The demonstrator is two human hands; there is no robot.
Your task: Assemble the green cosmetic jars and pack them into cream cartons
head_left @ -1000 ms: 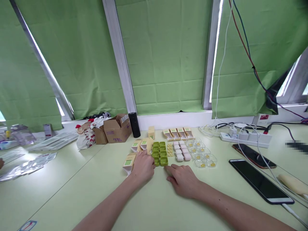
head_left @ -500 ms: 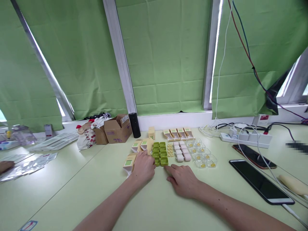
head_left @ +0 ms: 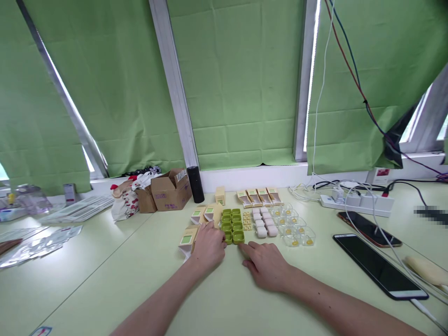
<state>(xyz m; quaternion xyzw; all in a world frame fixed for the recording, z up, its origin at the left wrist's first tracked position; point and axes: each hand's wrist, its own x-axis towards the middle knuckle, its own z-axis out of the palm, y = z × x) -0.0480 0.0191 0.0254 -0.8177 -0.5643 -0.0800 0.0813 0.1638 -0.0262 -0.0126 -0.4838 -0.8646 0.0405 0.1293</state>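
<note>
Two columns of small green cases (head_left: 232, 225) stand in the middle of the pale green table (head_left: 105, 275). My left hand (head_left: 208, 246) rests on the table at their near left, fingers curled against the nearest green case. My right hand (head_left: 267, 265) lies flat just in front of the nearest case, fingers stretched toward it, holding nothing. Beside the green cases are a strip of small yellow pieces (head_left: 247, 220), pale pink cases (head_left: 264, 224) and clear plastic cases with yellow inserts (head_left: 292, 226). Small beige cartons (head_left: 187, 240) lie to the left of my left hand.
A row of beige cartons (head_left: 259, 196), a black cylinder (head_left: 195, 184) and brown cardboard boxes (head_left: 171, 189) stand near the window sill. Two phones (head_left: 378, 265) and a power strip (head_left: 357, 203) with cables lie right. Plastic sleeves (head_left: 42, 239) and another person's hand (head_left: 10, 244) are far left.
Both my hands stay in place by the green cases. The view has shifted slightly. The other person's hand at the far left has moved a little.
</note>
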